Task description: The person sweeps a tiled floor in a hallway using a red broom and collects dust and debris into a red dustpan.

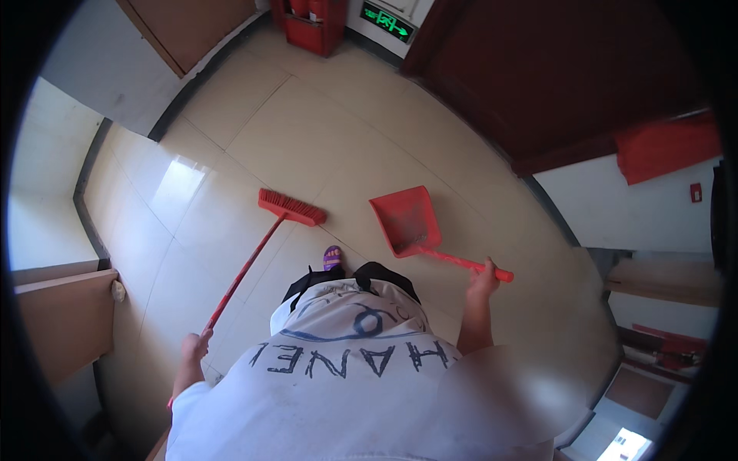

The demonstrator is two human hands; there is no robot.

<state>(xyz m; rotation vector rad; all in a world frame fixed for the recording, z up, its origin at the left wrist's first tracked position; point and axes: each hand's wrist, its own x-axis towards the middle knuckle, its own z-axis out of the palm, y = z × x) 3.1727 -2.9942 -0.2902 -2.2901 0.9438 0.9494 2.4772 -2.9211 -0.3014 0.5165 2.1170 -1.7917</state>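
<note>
My left hand (196,347) grips the long red handle of a push-type broom (245,265). Its red head, the broom head (293,207), is ahead of my feet, with the bristles facing away from me. In my right hand (483,280) is the short red handle of a plastic dustpan (408,222). The pan lies to the right of the broom head, apart from it, its open edge pointing away to the left. Grey dust and small debris (416,237) show inside the pan. One purple sandal (332,258) shows below my dark trousers; my other foot is hidden.
Pale glossy tiles (346,132) cover the floor. A red fire-extinguisher box (314,34) stands at the far wall beside a lit exit sign (387,23). A dark red door (553,75) is at right, near a red cloth (669,147). A wooden door (66,322) stands at left.
</note>
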